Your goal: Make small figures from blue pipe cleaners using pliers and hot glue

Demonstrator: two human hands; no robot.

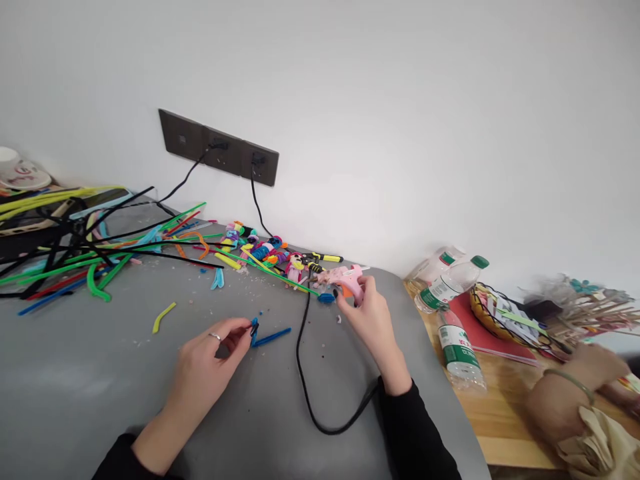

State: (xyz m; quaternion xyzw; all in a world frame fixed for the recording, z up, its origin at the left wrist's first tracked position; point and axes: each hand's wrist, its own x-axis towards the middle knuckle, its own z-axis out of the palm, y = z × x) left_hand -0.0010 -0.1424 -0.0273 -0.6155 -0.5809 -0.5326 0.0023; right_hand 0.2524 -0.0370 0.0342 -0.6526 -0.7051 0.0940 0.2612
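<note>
My left hand [213,350] rests on the grey table [90,373] and pinches the bent end of a blue pipe cleaner [267,337] between thumb and fingers; a ring shows on one finger. My right hand [367,313] is closed around a pink glue gun [345,279] lying low over the table, nozzle pointing left. Its black cord [305,373] loops back toward my right sleeve. A small blue piece [326,297] lies just left of the gun.
A heap of coloured pipe cleaners [100,257] covers the back left, with small finished figures [265,252] near the wall sockets [220,148]. Plastic bottles [453,283] and a red book [483,333] sit on the wooden table at right, where another person's hands [575,393] work.
</note>
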